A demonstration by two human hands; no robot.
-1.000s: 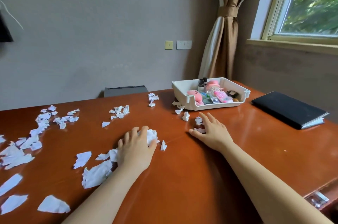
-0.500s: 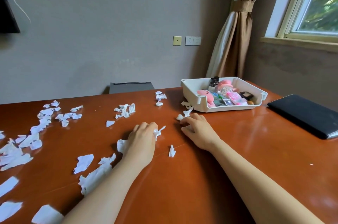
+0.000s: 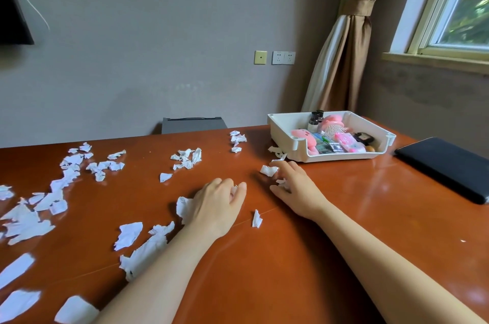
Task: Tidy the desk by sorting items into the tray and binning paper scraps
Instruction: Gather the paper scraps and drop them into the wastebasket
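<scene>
White torn paper scraps [image 3: 66,186] lie scattered over the left and middle of the brown desk [image 3: 304,257]. My left hand [image 3: 215,204] rests palm down mid-desk, fingers curled over a wad of scraps; one piece [image 3: 182,206] pokes out at its left. My right hand [image 3: 293,186] lies just right of it, fingers curled over small scraps, with another scrap [image 3: 268,170] at its fingertips. A white tray [image 3: 299,149] at the back right holds pink toys, a small bottle and other items. A lone scrap [image 3: 256,218] lies between my wrists.
A black notebook [image 3: 447,165] lies at the right desk edge. A grey chair back [image 3: 193,124] shows behind the desk's far edge. A curtain and window are at the right; more scraps [image 3: 238,139] sit left of the tray.
Both hands slid forward across the desk while gathering scraps. My right hand moved toward the tray and curled over small pieces; my left closed over its wad.
</scene>
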